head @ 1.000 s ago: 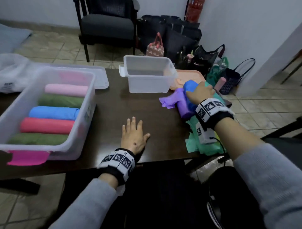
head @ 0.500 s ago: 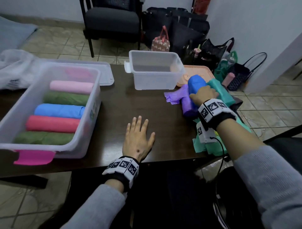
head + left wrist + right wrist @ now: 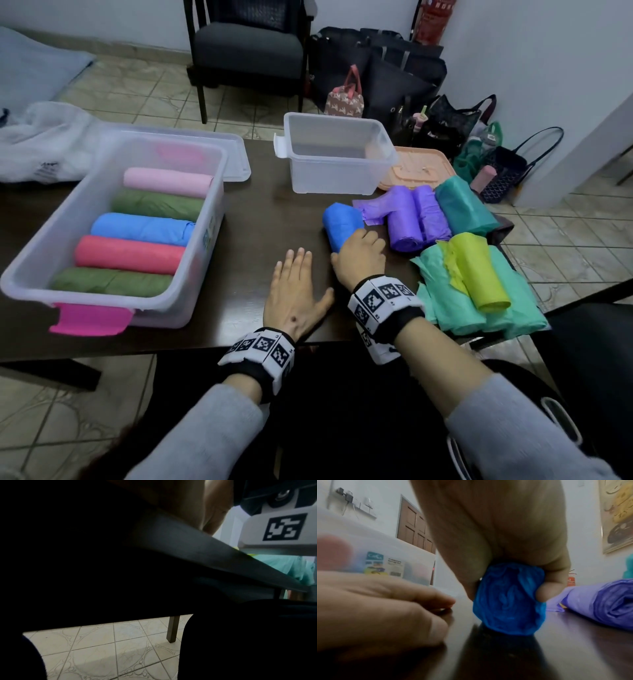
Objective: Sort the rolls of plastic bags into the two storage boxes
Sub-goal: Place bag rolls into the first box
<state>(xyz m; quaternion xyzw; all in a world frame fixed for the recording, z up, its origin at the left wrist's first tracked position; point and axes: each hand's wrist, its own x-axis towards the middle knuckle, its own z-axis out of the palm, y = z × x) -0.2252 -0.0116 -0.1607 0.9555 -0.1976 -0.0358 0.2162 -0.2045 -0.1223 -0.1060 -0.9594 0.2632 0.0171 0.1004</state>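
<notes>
Hidden and unclear parts

The right hand [image 3: 359,255] covers the near end of the blue roll [image 3: 342,221]; the left wrist view is mostly black under the table edge [image 3: 205,550]; the large box's label [image 3: 385,564] is unreadably blurred.

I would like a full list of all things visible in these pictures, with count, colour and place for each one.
large storage box: 1, clear with pink latch, table left; holds five rolls (pink, green, blue, red, green)
small storage box: 1, clear, no rolls inside, table back centre
blue roll: 1, blue, on table in right hand
purple rolls: 2, purple, table right
teal roll: 1, dark teal, beside purple rolls
yellow roll: 1, yellow-green, on top of mint rolls
mint rolls: count unclear, mint green, table front right
lids: 2, one peach, one clear, behind boxes
chair: 1, dark, on floor behind table
bags: several, mostly black, by wall
left hand: flat on table
right hand: grips blue roll
</notes>
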